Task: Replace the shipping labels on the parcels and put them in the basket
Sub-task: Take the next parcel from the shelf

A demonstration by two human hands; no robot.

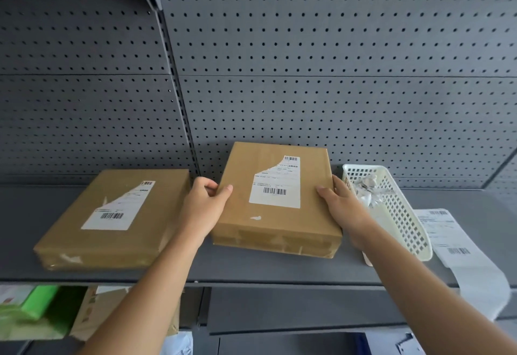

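A brown parcel (279, 226) is at the middle of the grey shelf (251, 268), gripped at both sides: the left hand (204, 206) curls round its left edge with the thumb on top, and the right hand (341, 206) clamps its right edge the same way. Its white label (275, 187) is torn at the upper left corner. I cannot tell whether the parcel rests on the shelf. A second parcel (156, 215), with a similarly torn label, lies just left of it. A white basket (402, 215) holding crumpled paper (366, 189) stands close behind the right hand. Beyond it, a strip of labels (458, 248) hangs over the shelf edge. A pegboard (307, 75) backs everything.
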